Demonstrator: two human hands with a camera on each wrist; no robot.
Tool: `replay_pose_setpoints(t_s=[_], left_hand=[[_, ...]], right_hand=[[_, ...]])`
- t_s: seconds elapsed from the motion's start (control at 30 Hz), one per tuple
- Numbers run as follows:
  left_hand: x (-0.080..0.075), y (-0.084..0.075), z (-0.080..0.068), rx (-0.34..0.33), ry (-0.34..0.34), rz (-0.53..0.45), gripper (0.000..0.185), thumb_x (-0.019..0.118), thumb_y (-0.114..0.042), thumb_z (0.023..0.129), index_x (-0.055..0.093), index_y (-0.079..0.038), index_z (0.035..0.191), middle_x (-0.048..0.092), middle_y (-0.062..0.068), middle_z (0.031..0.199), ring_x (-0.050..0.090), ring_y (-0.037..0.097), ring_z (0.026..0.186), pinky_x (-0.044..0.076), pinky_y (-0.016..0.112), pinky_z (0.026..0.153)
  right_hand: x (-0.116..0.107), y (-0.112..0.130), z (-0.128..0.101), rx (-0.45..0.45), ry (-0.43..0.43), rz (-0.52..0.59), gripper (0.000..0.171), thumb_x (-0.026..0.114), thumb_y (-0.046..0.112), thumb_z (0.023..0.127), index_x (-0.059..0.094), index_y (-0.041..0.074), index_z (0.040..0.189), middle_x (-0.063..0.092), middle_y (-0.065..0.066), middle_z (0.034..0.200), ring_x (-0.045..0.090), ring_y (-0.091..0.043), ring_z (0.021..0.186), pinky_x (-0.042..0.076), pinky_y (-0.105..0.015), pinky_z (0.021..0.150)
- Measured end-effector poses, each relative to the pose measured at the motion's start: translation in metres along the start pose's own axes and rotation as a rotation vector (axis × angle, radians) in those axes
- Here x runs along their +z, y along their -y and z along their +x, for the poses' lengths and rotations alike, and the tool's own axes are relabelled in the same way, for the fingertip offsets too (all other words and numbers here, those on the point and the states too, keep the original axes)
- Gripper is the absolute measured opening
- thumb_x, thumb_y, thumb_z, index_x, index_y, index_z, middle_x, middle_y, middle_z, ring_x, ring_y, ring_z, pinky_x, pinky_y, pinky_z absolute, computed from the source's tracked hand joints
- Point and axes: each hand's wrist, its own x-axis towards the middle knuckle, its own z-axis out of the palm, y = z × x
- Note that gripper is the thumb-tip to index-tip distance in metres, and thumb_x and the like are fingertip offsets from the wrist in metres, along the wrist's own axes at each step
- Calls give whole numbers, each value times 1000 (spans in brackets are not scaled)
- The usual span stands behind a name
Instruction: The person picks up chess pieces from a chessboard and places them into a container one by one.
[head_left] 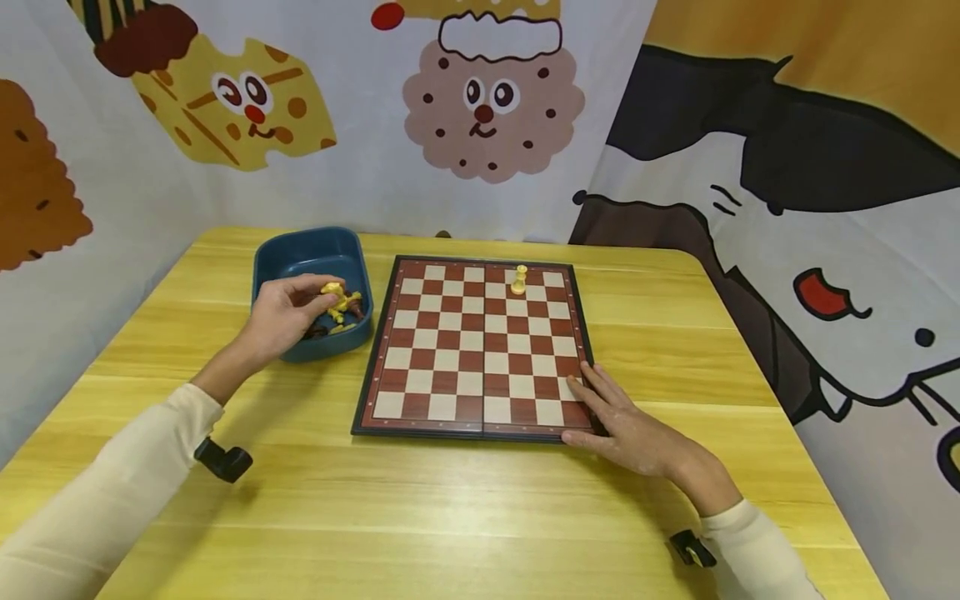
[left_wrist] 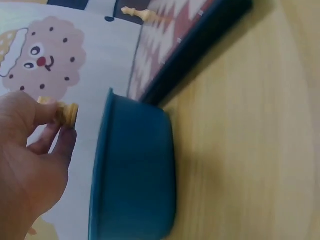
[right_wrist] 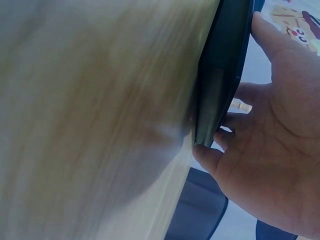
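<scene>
My left hand (head_left: pixel 281 321) pinches a pale yellow chess piece (head_left: pixel 332 288) between thumb and fingers, above the near part of a blue plastic bin (head_left: pixel 311 348). Its exact kind is hidden by the fingers; its round base (left_wrist: pixel 73 115) shows in the left wrist view. Yellow and dark brown chess pieces (head_left: pixel 356 309) lie in the bin below. A chessboard (head_left: pixel 457 358) with red-brown and cream squares lies flat to the right. One pale yellow chess piece (head_left: pixel 519 282) stands upright near its far edge. Fairly straight fingers of my right hand (head_left: pixel 637 433) rest on the board's near right corner.
The wooden table (head_left: pixel 420 517) runs up to a cartoon-printed cloth (head_left: pixel 360 192) behind and at the sides. The bin stands left of the board with a narrow gap between them. Black wrist mounts (head_left: pixel 223 460) hang below both sleeves.
</scene>
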Motion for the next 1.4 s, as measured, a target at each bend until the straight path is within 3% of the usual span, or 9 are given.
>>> replay_pose_setpoints(t_s=[0.07,0.27,0.4,0.63,0.77,0.97,1.13,1.27,1.4], left_hand=[[-2,5,-2,-8,-12,-15,31,64,-11,103,67,2,130,68,20,118,63,5,87,52,18,68],[-6,11,-5,32,-30,-158,46,54,10,98,52,5,144,54,21,142,52,17,128,46,15,87],[-4,7,-6,66,-38,-207,40,54,9,100,55,6,139,56,19,139,53,17,122,44,21,71],[9,-1,-2,87,-17,-214,31,57,3,102,60,7,132,60,17,130,56,14,113,48,17,77],[20,-6,0,77,28,-219,27,58,5,101,63,6,128,63,21,124,61,19,106,49,18,69],[45,-13,8,73,149,-237,24,58,3,102,63,5,126,65,22,124,61,24,112,53,24,87],[65,-18,16,87,205,-304,25,54,4,103,61,7,127,64,23,123,63,19,94,53,28,74],[84,-26,23,127,236,-325,28,50,8,102,61,9,128,63,24,123,61,33,112,53,43,91],[101,-36,29,132,261,-332,28,50,5,103,61,5,129,63,21,124,56,44,117,49,56,95]], right_hand=[[0,0,0,-1,-2,-5,92,61,62,96,26,10,163,1,-13,169,-1,-37,153,30,-69,108],[-1,0,1,-11,-7,-11,91,61,62,96,26,10,163,2,-14,169,-1,-38,153,29,-70,108],[0,0,2,-15,-4,-11,91,61,61,96,26,10,162,2,-14,169,-1,-38,153,28,-70,109],[0,-3,1,-25,-22,-13,89,61,60,97,27,9,162,2,-15,169,-1,-39,153,28,-70,109],[2,-2,1,-23,-12,-2,90,60,62,96,26,12,163,1,-12,169,-2,-37,153,29,-70,108],[2,-3,-1,-17,-5,-18,90,57,65,96,26,14,163,0,-10,170,-1,-35,153,32,-69,107],[1,-1,1,-22,0,-22,90,57,64,97,25,12,163,-1,-11,170,-1,-35,153,34,-67,107],[1,0,0,-30,11,-42,90,58,62,97,25,10,163,-1,-13,169,0,-36,153,37,-65,106],[1,0,-1,-40,14,-40,90,58,61,98,25,8,162,0,-15,169,0,-38,153,36,-66,106]])
